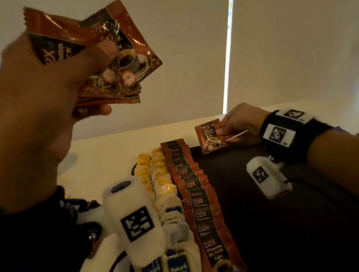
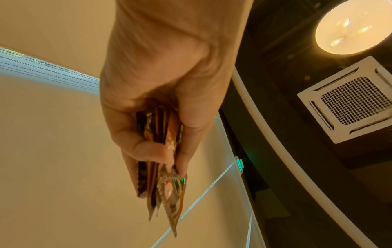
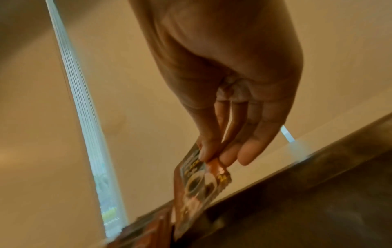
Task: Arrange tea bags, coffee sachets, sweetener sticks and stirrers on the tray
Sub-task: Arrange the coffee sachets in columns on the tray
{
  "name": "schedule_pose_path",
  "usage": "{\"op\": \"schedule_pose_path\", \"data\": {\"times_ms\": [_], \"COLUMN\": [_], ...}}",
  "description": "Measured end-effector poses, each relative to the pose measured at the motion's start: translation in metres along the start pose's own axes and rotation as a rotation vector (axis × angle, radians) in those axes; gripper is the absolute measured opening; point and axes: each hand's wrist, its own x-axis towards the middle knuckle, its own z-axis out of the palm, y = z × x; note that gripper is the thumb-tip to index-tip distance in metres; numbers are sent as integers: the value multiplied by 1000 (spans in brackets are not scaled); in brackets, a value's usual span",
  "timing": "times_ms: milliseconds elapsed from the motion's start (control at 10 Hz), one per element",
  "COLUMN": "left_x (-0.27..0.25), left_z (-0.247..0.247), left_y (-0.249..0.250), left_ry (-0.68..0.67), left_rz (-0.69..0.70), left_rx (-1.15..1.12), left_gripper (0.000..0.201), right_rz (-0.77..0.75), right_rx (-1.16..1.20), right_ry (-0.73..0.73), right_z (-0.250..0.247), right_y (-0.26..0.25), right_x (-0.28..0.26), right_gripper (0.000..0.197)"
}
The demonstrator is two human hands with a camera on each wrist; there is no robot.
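Observation:
A dark tray [image 1: 293, 211] lies on the pale table. Along its left side run two columns of tea bags [image 1: 166, 199] and a column of overlapping brown coffee sachets [image 1: 199, 206]. My left hand [image 1: 47, 91] is raised high at the upper left and grips a stack of coffee sachets [image 1: 110, 54], which the left wrist view shows edge-on as the stack [image 2: 161, 151]. My right hand [image 1: 238, 123] is at the tray's far edge and pinches a single coffee sachet [image 1: 210, 136] between thumb and fingers, just right of the column's far end. In the right wrist view that sachet [image 3: 197, 184] hangs over the tray [image 3: 307, 218].
The tray's middle and right part is bare dark surface. The pale table [image 1: 105, 153] extends beyond the tray to the far edge, with blinds and window strips [image 1: 226, 40] behind. White marker-tagged camera units sit on both wrists.

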Motion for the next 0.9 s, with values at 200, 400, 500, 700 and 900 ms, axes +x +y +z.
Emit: {"op": "schedule_pose_path", "data": {"times_ms": [200,400,500,700,900], "left_x": [-8,-9,-10,-10,-9], "left_z": [17,41,49,53,54], "left_y": [0,-8,-10,-12,-13], "left_ry": [-64,-77,-103,-112,-110], "left_rz": [-65,-204,-219,-218,-212], "left_rx": [-24,-46,-32,-23,-28], "left_gripper": [19,31,32,33,26], "right_rz": [104,70,36,-10,-8], "right_rx": [-137,-267,-329,-329,-308], "right_ry": [-57,-21,-8,18,-14], "right_z": [17,30,34,36,39], "right_y": [-4,6,12,13,11], "right_x": [22,45,50,49,50], "right_gripper": [9,19,23,18,9]}}
